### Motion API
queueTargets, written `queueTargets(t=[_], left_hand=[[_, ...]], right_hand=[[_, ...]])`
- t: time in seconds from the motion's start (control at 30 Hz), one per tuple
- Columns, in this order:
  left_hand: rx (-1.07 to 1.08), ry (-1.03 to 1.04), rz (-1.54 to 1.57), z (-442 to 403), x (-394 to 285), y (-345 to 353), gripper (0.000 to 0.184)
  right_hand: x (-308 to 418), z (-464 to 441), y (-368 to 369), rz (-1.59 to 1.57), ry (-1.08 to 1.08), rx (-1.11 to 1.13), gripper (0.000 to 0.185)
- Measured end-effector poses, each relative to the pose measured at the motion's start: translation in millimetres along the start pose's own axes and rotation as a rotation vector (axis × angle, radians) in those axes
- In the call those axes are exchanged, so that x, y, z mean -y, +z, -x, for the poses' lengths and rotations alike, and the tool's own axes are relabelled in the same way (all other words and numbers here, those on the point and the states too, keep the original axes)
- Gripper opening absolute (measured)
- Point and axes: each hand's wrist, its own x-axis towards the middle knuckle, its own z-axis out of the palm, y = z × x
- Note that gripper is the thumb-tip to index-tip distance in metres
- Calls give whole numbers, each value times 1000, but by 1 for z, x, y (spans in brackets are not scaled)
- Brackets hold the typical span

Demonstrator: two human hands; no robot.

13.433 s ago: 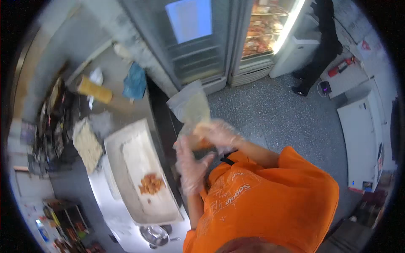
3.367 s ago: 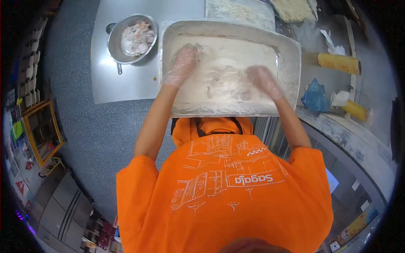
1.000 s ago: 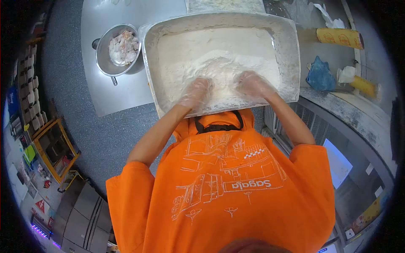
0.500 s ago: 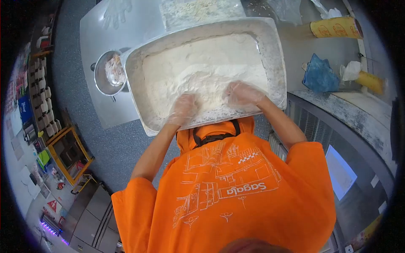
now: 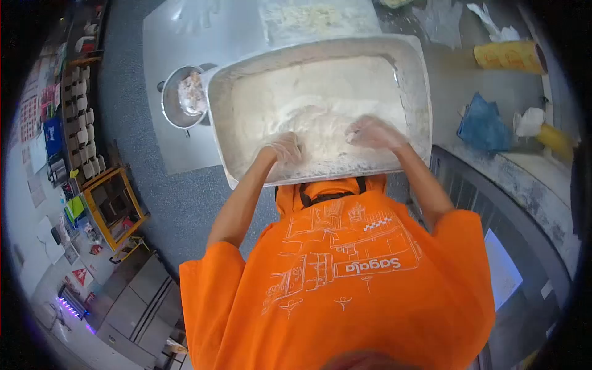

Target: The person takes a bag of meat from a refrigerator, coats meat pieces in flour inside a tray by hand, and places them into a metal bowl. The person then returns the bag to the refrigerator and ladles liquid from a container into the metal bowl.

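A deep metal tub [image 5: 420, 92] holds a thick bed of white flour [image 5: 311, 80], with a rough ridge across its middle. Both my hands wear clear plastic gloves and work inside the tub near its close wall. My left hand [image 5: 285, 148] rests at the near left of the ridge, fingers loosely bent and a little apart. My right hand [image 5: 373, 132] is over the right end of the ridge, its fingers curved towards the left. I see nothing gripped in either hand. Whether anything lies buried in the flour is hidden.
Left of the tub, a metal bowl [image 5: 176, 111] holds pale pink, flour-dusted pieces. Behind stands a floury tray [image 5: 271, 21] beside a clear glove [image 5: 194, 15]. At right are a yellow roll [image 5: 509, 57], a blue cloth [image 5: 485, 123] and plastic bags [image 5: 441, 21].
The view has shifted, so the tub sits farther right in it. My hands have eased out of the flour a little, with more of the fingers showing.
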Motion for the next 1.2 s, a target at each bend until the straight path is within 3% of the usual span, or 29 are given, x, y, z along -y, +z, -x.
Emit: queueTargets(t=[0.07,0.1,0.13,0.2,0.27,0.4,0.47,0.53,0.57,0.7,0.73,0.8,0.9,1.0,1.03,1.1,1.13,1.2], left_hand=[[-89,255,-147,-30,37,27,25],[-124,367,-221,-39,52,40,25],[-124,385,-146,-34,51,38,24],[-105,377,-21,-18,41,27,22],[-68,335,68,3,32,9,22],[-44,455,361,38,36,-12,25],[18,473,645,58,39,-29,24],[-131,597,864,87,57,-48,20],[-207,660,970,104,69,-61,19],[-810,254,800,181,130,-118,16],[-871,183,815,179,153,-127,16],[-989,45,772,154,208,-143,23],[-1111,-54,529,131,233,-143,34],[-1248,-16,302,127,241,-138,40],[-1302,19,239,126,236,-134,41],[-1266,3,447,152,189,-130,39],[-1248,-10,548,161,164,-126,38],[-1120,230,493,134,131,-89,44]], right_hand=[[34,-1,-14,9,248,41,31],[29,-3,-13,-13,131,-4,31],[16,-4,-10,-39,12,-45,31],[28,-20,-2,-258,6,-92,30],[63,-35,-7,-623,242,-115,28],[142,-95,-38,-350,278,-93,31],[188,-127,-41,-518,116,-196,32],[224,-162,-48,-531,-61,-157,37],[240,-181,-53,-361,-28,-197,37],[295,-243,-57,5,-103,-290,44],[301,-263,-54,129,-161,-266,45],[308,-285,-36,88,-298,-284,48],[293,-313,-13,106,-273,-357,50],[254,-278,-29,325,-447,-417,37],[234,-252,-35,317,-313,-353,35],[153,-204,-37,40,-181,-228,34],[111,-184,-26,-245,-191,-201,33],[59,-142,0,-836,-211,-190,34]])
